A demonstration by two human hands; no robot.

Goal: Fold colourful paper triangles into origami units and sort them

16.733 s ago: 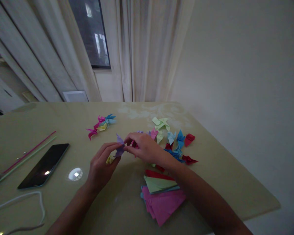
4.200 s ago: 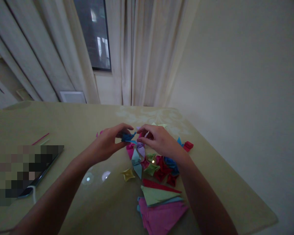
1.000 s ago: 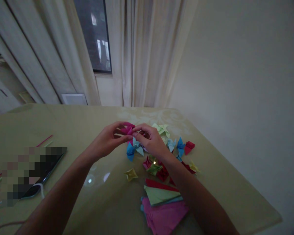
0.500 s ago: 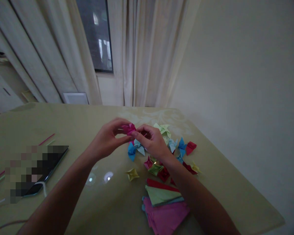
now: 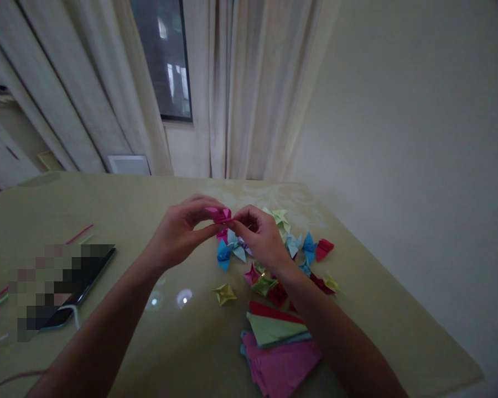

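Between my two hands, above the table, is a pink folded paper flower point(image 5: 221, 214). My left hand point(image 5: 186, 224) grips it from the left, thumb below and fingers above. My right hand point(image 5: 255, 228) pinches its right edge with thumb and forefinger. Beneath and beside the hands lie several folded paper pieces, among them a blue one point(image 5: 223, 254), a pale green one point(image 5: 279, 220) and a red one point(image 5: 324, 249). A yellow folded star point(image 5: 224, 294) sits apart, nearer to me. My right forearm covers part of the pile.
Fanned sheets of coloured paper point(image 5: 284, 359) lie at the table's near side. At left are a dark phone point(image 5: 87, 282), partly blurred out, a white cable point(image 5: 75, 316) and thin pink and green sticks. Curtains point(image 5: 257, 94) and a wall border the table point(image 5: 149, 348).
The pink paper flower has turned slightly between my fingers, and my right fingertips have closed in on its edge. The things on the table stay put.
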